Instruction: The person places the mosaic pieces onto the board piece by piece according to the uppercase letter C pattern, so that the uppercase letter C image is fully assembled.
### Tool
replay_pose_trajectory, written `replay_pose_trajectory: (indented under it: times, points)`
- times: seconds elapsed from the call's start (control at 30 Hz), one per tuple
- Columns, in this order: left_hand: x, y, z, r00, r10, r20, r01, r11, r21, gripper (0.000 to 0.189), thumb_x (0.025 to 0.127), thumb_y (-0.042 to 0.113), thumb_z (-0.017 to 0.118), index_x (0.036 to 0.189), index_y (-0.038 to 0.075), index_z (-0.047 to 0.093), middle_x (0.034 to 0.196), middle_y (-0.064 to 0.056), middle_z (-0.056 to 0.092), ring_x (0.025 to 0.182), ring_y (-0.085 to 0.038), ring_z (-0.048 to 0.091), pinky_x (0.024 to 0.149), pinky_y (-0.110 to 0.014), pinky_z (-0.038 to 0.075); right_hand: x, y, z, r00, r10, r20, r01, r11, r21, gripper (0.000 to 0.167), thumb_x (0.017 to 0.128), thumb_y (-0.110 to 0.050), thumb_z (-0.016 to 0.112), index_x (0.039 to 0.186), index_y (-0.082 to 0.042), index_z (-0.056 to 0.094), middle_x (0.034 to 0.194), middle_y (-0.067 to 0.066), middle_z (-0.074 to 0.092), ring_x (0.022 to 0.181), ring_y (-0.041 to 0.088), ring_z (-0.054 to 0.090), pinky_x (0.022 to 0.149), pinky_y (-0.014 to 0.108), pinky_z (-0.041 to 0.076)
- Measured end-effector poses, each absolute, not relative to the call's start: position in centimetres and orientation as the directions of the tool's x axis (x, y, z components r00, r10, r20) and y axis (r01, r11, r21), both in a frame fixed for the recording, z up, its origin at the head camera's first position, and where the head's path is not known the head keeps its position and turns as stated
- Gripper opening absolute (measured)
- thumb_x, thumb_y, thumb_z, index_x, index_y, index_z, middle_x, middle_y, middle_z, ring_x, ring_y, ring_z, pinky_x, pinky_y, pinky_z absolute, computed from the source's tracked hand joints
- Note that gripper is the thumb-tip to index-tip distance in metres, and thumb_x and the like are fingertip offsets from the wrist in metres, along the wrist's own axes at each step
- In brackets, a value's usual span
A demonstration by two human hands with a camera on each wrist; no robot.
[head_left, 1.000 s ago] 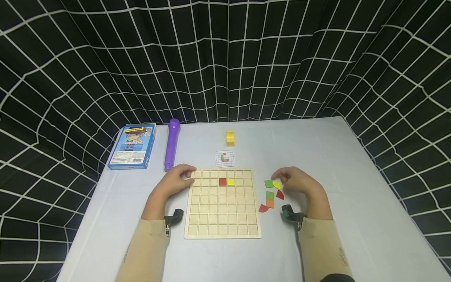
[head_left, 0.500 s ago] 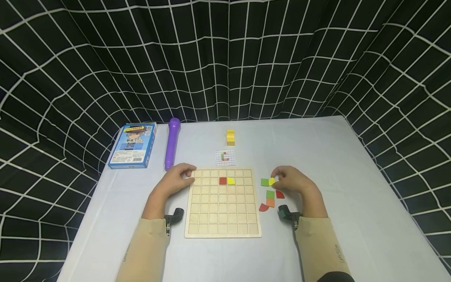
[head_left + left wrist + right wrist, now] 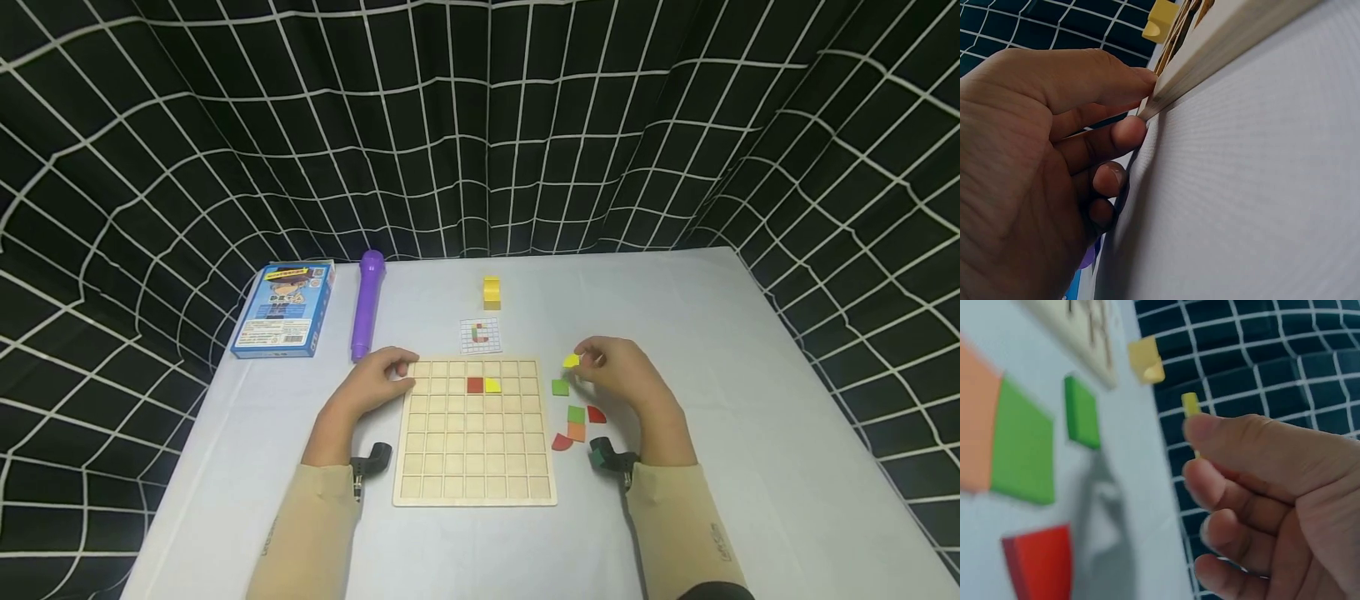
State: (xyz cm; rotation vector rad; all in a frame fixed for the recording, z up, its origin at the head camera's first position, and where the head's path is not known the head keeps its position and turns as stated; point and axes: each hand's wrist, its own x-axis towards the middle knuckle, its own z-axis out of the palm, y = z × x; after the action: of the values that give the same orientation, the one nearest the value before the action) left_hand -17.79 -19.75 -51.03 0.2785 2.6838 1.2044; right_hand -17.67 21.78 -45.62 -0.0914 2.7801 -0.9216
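My right hand (image 3: 622, 368) pinches a small yellow quarter-circle tile (image 3: 572, 361) between thumb and fingertips. In the right wrist view the yellow tile's edge (image 3: 1190, 404) shows, raised above the tabletop. My left hand (image 3: 371, 381) grips the upper left corner of a wooden grid board (image 3: 475, 454), thumb against its side. A red square tile (image 3: 475, 385) and a yellow tile (image 3: 492, 386) with a rounded side lie side by side in the board's second row. Just below the right hand is a green square tile (image 3: 560, 387).
Right of the board lie another green tile (image 3: 576, 414), an orange tile (image 3: 576, 432) and red quarter-circles (image 3: 596, 414). Behind the board are a pattern card (image 3: 480, 335) and a yellow block (image 3: 491, 293). A purple microphone-shaped stick (image 3: 367, 304) and blue box (image 3: 285, 308) stand left.
My right hand has picked the yellow quarter-circle tile up from beside the green square and carried it upward, away from me. The green square has slid left. My left hand stays on the board.
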Motion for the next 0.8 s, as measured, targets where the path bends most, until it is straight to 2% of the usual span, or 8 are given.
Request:
replay_pose_trajectory:
  times: [0.13, 0.3, 0.63, 0.8]
  points:
    - [-17.8, -19.7, -51.0, -0.965, 0.247, -0.092, 0.097, 0.658, 0.746, 0.046, 0.087, 0.017, 0.076, 0.132, 0.008, 0.067, 0.104, -0.003, 0.061, 0.109, -0.027, 0.052, 0.11, -0.05, 0.039, -17.2, 20.8, -44.0, -0.985, -0.154, -0.074, -0.081, 0.8, -0.594, 0.028, 0.09, -0.019, 0.069, 0.116, -0.009, 0.072, 0.092, 0.003, 0.066, 0.083, 0.024, 0.057, 0.07, 0.036, 0.047]
    - [-17.8, -19.6, -51.1, -0.964, 0.249, -0.096, 0.096, 0.66, 0.745, 0.047, 0.088, 0.018, 0.076, 0.132, 0.008, 0.067, 0.107, -0.004, 0.062, 0.111, -0.027, 0.053, 0.112, -0.05, 0.038, -16.5, 19.0, -42.3, -0.983, -0.184, 0.012, -0.154, 0.78, -0.606, 0.031, 0.088, -0.017, 0.072, 0.119, -0.009, 0.072, 0.092, 0.0, 0.067, 0.08, 0.022, 0.054, 0.066, 0.035, 0.045]
    - [-17.8, -19.9, -51.1, -0.965, 0.246, -0.091, 0.099, 0.663, 0.742, 0.047, 0.088, 0.017, 0.076, 0.133, 0.008, 0.067, 0.104, -0.004, 0.06, 0.109, -0.027, 0.052, 0.11, -0.05, 0.039, -15.9, 13.6, -40.8, -0.962, -0.259, 0.087, -0.252, 0.715, -0.652, 0.034, 0.085, -0.014, 0.072, 0.119, -0.009, 0.072, 0.092, -0.001, 0.067, 0.076, 0.02, 0.054, 0.059, 0.034, 0.045]
    - [-17.8, -19.6, -51.4, -0.966, 0.243, -0.09, 0.094, 0.653, 0.752, 0.046, 0.087, 0.018, 0.077, 0.132, 0.008, 0.067, 0.102, -0.004, 0.06, 0.108, -0.027, 0.052, 0.108, -0.05, 0.04, -15.6, 11.0, -41.3, -0.949, -0.3, 0.1, -0.297, 0.734, -0.611, 0.031, 0.086, -0.017, 0.076, 0.116, -0.01, 0.074, 0.087, -0.007, 0.066, 0.069, 0.015, 0.052, 0.06, 0.032, 0.043]
